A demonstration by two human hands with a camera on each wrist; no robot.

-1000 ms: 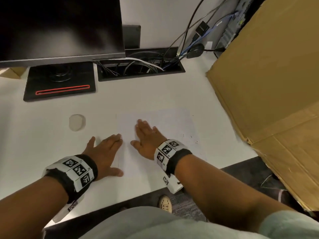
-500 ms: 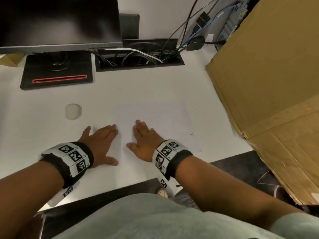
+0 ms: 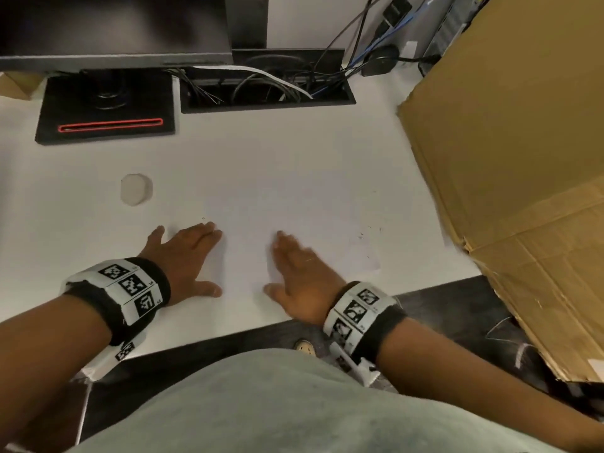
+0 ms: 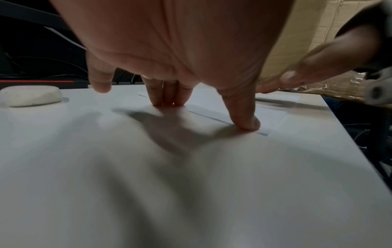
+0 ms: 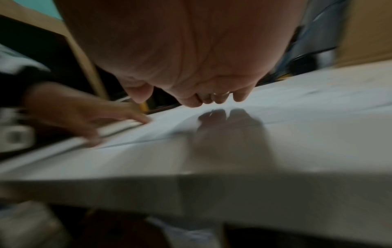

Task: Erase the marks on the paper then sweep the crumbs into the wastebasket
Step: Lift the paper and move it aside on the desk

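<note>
A white sheet of paper [image 3: 294,223] lies flat on the white desk [image 3: 261,152], hard to tell from it. Dark eraser crumbs [image 3: 361,236] speckle its right part. My left hand [image 3: 188,256] lies flat, its fingertips [image 4: 169,100] and thumb pressing the paper's left edge [image 4: 203,115]. My right hand [image 3: 300,273] is spread flat over the paper's near middle, blurred; in the right wrist view it [image 5: 191,94] hovers just above the sheet [image 5: 297,107]. A white oval eraser [image 3: 135,189] sits on the desk left of the paper, also low in the left wrist view as the eraser [image 4: 31,95].
A large cardboard box [image 3: 523,158] stands against the desk's right side. A black monitor base [image 3: 104,106] and a cable tray [image 3: 268,86] line the back. The desk's front edge [image 3: 228,335] runs just behind my wrists. No wastebasket is in view.
My right hand has slid back toward the desk's front edge and slightly right across the paper. My left hand has stayed on the paper's left edge.
</note>
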